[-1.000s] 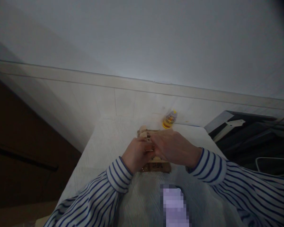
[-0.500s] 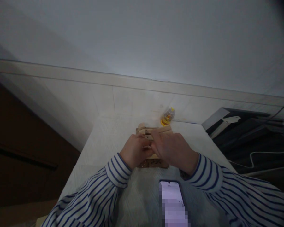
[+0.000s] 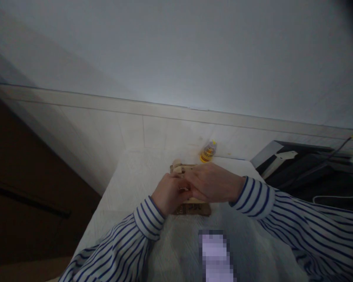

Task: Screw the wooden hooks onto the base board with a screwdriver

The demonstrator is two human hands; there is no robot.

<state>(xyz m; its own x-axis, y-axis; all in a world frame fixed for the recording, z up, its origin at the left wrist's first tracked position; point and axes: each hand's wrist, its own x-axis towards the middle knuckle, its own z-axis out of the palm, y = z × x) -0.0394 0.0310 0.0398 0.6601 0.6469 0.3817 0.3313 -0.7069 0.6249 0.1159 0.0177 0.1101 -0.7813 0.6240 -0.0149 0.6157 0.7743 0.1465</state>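
Note:
Both my hands meet over a small light-wood assembly (image 3: 179, 163) on the white table. Slats or strips show at its far left end, and a darker brown piece with markings (image 3: 195, 209) sticks out at its near side. My left hand (image 3: 170, 192) is curled in at the left, thumb and fingers pinched together. From the right, my right hand (image 3: 213, 182) reaches across the wood, its closed fingertips touching those of my left. Whatever lies between the fingertips is hidden, and most of the assembly is covered by my hands.
Behind the assembly, near the wall, stands a clear bottle with a yellow label and tip (image 3: 208, 152). A phone (image 3: 216, 254) lies at the near edge of the white table (image 3: 129, 176). Dark items with a white cable (image 3: 338, 197) are at the right.
My right hand has turned and drawn its fingers in, where before they stretched over the wood. The view has tipped up slightly. The assembly stays in place.

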